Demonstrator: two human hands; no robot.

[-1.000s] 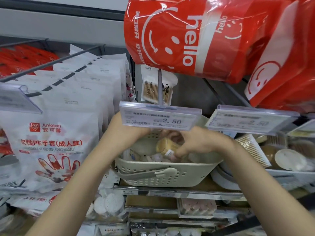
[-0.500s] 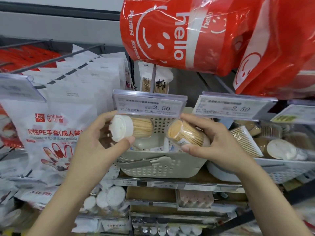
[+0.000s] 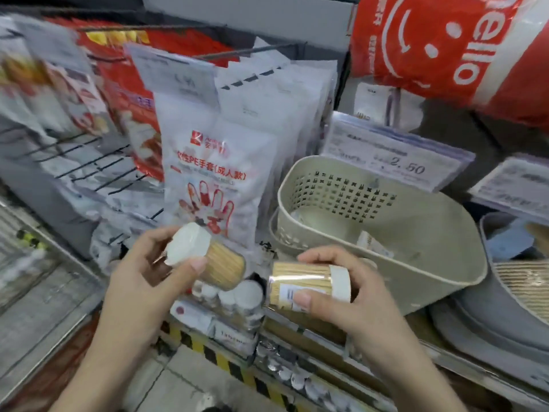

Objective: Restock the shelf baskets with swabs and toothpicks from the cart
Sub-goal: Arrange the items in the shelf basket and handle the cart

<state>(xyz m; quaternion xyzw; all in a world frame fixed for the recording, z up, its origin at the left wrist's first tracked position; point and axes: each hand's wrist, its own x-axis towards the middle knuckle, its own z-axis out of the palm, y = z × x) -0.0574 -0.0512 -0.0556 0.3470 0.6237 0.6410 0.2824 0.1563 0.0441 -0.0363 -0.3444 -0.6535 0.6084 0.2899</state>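
Left grip (image 3: 148, 272), right grip (image 3: 341, 295) each clasp toothpick jar, outside basket rim (image 3: 386, 278).

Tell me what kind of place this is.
Most likely a retail shop aisle: a shelf price tag reading 2.50, hanging packs of disposable gloves on hooks, and a beige shelf basket of small goods.
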